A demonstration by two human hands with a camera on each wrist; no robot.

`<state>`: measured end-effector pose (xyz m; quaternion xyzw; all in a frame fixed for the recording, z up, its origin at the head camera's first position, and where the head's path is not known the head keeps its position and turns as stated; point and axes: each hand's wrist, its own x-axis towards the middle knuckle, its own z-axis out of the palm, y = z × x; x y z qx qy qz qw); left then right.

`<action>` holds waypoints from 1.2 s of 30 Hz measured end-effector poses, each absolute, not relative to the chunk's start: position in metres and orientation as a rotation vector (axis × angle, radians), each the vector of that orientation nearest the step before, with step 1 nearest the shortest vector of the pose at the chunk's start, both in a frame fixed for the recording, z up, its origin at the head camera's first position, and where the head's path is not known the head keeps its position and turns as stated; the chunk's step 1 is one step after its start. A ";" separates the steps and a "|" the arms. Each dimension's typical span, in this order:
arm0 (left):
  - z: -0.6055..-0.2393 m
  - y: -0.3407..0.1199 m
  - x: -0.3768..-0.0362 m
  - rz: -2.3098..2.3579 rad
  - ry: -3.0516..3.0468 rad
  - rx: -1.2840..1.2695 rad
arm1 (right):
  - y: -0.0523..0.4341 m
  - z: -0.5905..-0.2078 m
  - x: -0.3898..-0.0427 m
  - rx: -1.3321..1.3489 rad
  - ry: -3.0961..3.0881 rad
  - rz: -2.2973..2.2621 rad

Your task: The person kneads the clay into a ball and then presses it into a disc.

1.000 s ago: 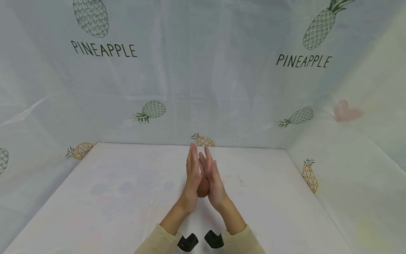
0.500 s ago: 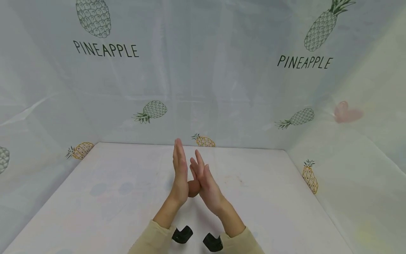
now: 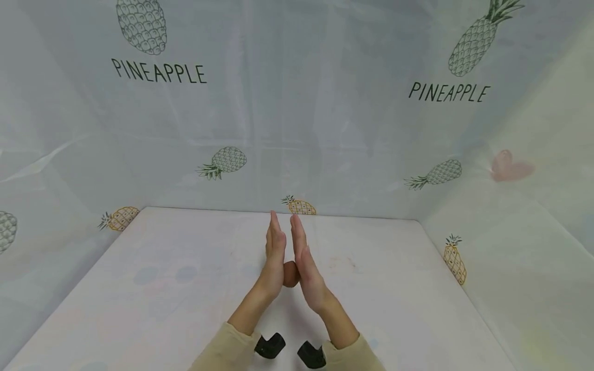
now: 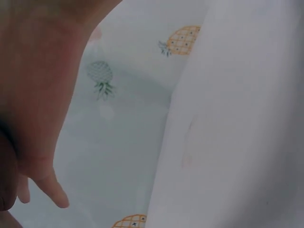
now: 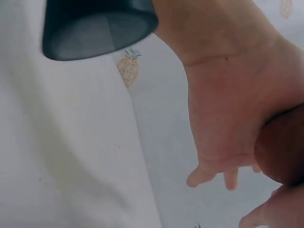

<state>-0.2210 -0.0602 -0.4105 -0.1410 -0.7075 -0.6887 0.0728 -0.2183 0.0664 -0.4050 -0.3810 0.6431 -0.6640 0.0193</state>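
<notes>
Low over the middle of the white table [image 3: 162, 288], my two hands stand upright, palm to palm. Between them sits a small round brown lump [image 3: 291, 274], squeezed by both palms. The fingers of my left hand [image 3: 275, 252] are straight and point away from me. My right hand [image 3: 303, 260] has straight fingers as well, a narrow gap apart from the left ones. In the right wrist view the brown lump [image 5: 281, 152] presses against a bare palm [image 5: 228, 109]. Most of the lump is hidden by the hands.
Sheeting printed with pineapples [image 3: 225, 161] and the word PINEAPPLE walls the table at the back and on both sides. Black wrist camera mounts [image 3: 271, 345] sit at my cream sleeve cuffs. A faint brownish smear [image 3: 341, 264] marks the table right of my hands.
The palms have slid against each other around the lump: half a second ago the left hand stood further forward and left, now both hands are level again and nearer the middle.
</notes>
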 end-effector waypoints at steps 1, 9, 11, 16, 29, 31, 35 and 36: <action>-0.411 -0.058 -0.220 -2.074 -2.131 -0.450 | 0.067 -0.405 -0.219 -1.190 2.010 -2.077; -0.415 -0.046 -0.212 -2.089 -2.135 -0.637 | 0.072 -0.402 -0.223 -1.127 2.090 -2.196; -0.416 -0.046 -0.212 -2.095 -2.121 -0.677 | 0.071 -0.403 -0.224 -1.096 2.103 -2.203; -0.416 -0.045 -0.212 -2.129 -2.054 -0.793 | 0.070 -0.401 -0.224 -0.997 2.148 -2.247; -0.413 -0.044 -0.208 -2.002 -1.980 -0.851 | 0.074 -0.407 -0.229 -0.818 2.246 -2.101; -0.412 -0.045 -0.208 -1.984 -1.967 -0.837 | 0.074 -0.409 -0.230 -0.834 2.228 -2.064; -0.410 -0.046 -0.208 -1.979 -1.934 -0.819 | 0.075 -0.410 -0.229 -0.891 2.208 -2.015; -0.409 -0.047 -0.208 -1.980 -1.928 -0.814 | 0.074 -0.410 -0.229 -0.904 2.208 -2.007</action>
